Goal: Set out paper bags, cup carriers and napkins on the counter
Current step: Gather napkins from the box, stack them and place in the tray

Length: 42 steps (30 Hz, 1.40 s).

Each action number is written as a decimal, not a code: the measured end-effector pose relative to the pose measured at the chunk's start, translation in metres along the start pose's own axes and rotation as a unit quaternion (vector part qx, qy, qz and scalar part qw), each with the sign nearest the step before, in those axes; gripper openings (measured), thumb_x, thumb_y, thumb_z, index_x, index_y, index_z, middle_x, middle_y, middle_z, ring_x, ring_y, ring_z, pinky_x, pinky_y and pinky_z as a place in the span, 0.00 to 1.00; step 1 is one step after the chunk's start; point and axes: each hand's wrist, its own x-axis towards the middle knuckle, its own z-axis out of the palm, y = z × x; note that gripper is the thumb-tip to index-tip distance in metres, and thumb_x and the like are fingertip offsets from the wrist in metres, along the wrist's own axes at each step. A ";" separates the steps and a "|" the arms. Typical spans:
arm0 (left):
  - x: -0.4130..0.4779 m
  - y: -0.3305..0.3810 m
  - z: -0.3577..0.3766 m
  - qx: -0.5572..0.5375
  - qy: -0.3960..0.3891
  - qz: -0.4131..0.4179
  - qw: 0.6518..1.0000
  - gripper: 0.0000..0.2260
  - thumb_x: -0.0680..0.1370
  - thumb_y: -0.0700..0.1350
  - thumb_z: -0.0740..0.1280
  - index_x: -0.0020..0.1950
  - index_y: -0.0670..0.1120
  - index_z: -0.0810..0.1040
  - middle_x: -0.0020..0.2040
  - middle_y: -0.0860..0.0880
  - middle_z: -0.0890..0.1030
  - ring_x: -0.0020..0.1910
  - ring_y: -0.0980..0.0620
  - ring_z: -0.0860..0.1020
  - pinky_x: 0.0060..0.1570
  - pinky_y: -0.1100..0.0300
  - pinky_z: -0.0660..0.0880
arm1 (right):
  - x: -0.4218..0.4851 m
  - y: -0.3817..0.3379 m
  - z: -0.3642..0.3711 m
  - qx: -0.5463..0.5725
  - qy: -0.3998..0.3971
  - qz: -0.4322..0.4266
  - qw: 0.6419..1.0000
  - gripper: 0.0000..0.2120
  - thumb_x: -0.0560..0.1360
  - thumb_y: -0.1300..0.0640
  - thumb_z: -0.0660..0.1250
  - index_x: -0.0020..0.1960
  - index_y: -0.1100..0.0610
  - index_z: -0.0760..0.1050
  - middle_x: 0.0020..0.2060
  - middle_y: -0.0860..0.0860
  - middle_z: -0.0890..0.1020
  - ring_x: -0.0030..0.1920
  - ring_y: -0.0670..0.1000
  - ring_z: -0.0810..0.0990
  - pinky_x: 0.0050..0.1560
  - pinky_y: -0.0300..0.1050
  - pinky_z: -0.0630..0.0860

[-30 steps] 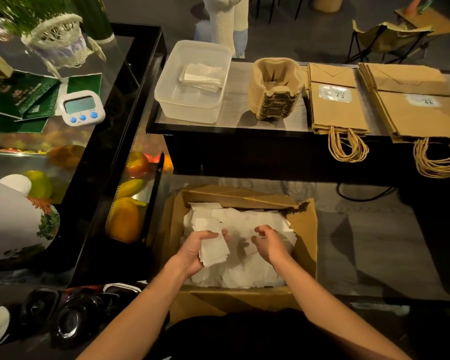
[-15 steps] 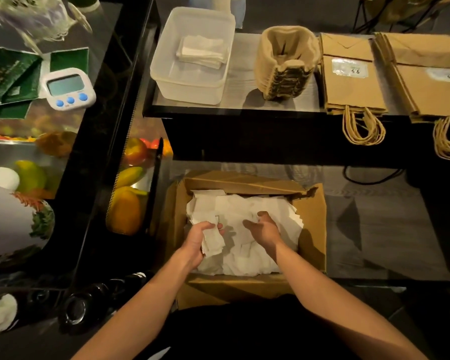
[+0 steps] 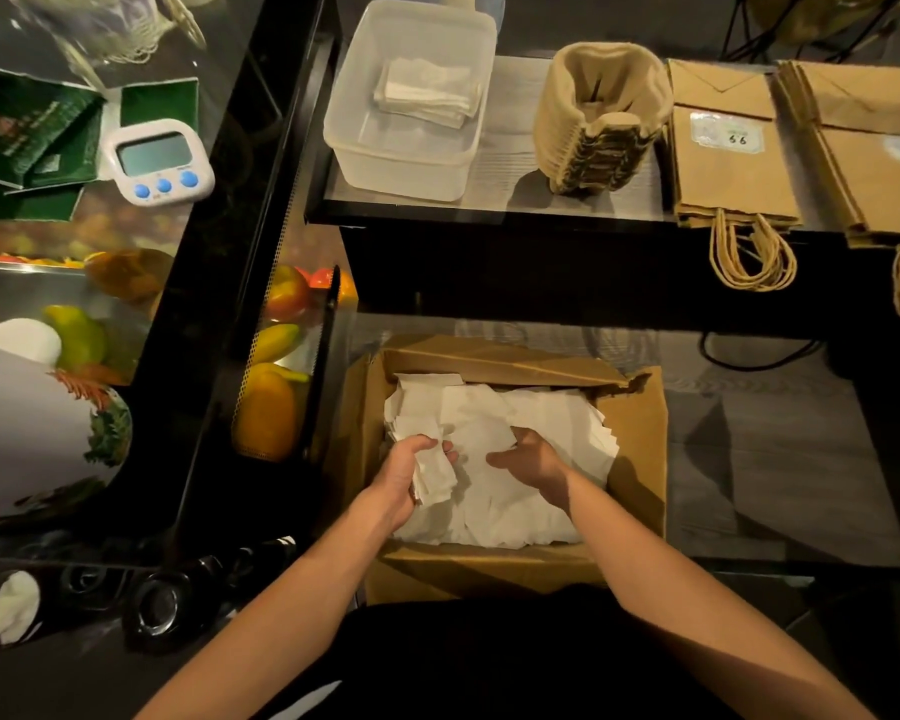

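Observation:
A brown cardboard box [image 3: 640,444] on the lower shelf holds a heap of white napkins [image 3: 536,423]. Inside it, my left hand [image 3: 404,472] grips a small stack of napkins [image 3: 435,472]. My right hand [image 3: 528,459] reaches into the heap with curled fingers on the loose napkins; whether it holds one is unclear. On the counter above, a clear plastic tub [image 3: 401,153] contains a few folded napkins [image 3: 430,93]. To its right stand a stack of pulp cup carriers [image 3: 601,122] and two piles of brown paper bags [image 3: 731,163] [image 3: 874,148].
A glass display case with fruit [image 3: 268,407] stands at the left. On its top lie a white digital timer [image 3: 159,161] and green leaflets [image 3: 27,142]. Dark bottles [image 3: 162,605] lie at the lower left. A black cable [image 3: 754,361] runs on the shelf right of the box.
The view has tilted down and closer. Both hands stay in the box; my right hand has shifted a little across the napkin heap while the left keeps its stack.

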 end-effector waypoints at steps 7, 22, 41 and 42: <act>0.001 0.001 0.003 -0.007 0.001 -0.007 1.000 0.10 0.82 0.43 0.63 0.61 0.45 0.80 0.56 0.41 0.85 0.57 0.40 0.82 0.64 0.43 0.77 | -0.012 0.011 -0.028 0.026 0.003 0.028 0.999 0.27 0.81 0.55 0.68 0.77 0.55 0.64 0.72 0.53 0.73 0.70 0.59 0.73 0.66 0.50 0.72; -0.007 -0.001 0.028 -0.008 0.024 0.017 1.000 0.09 0.81 0.49 0.68 0.59 0.48 0.80 0.52 0.42 0.86 0.54 0.41 0.83 0.61 0.43 0.78 | -0.027 0.011 -0.075 0.257 -0.076 0.024 0.963 0.19 0.75 0.62 0.74 0.65 0.55 0.77 0.54 0.55 0.86 0.57 0.57 0.84 0.61 0.57 0.79; -0.024 -0.013 0.057 -0.153 -0.073 -0.029 0.985 0.24 0.78 0.64 0.66 0.63 0.47 0.83 0.58 0.40 0.85 0.56 0.39 0.83 0.61 0.41 0.78 | -0.054 0.001 -0.081 0.512 -0.215 -0.010 0.831 0.26 0.64 0.65 0.80 0.60 0.62 0.78 0.51 0.61 0.85 0.49 0.60 0.87 0.42 0.54 0.85; -0.025 -0.014 0.058 -0.161 -0.085 -0.028 0.983 0.27 0.78 0.67 0.64 0.63 0.47 0.84 0.60 0.39 0.84 0.56 0.39 0.83 0.61 0.41 0.77 | -0.052 0.002 -0.080 0.518 -0.222 -0.002 0.826 0.28 0.64 0.65 0.80 0.62 0.62 0.78 0.53 0.62 0.84 0.51 0.61 0.86 0.44 0.56 0.85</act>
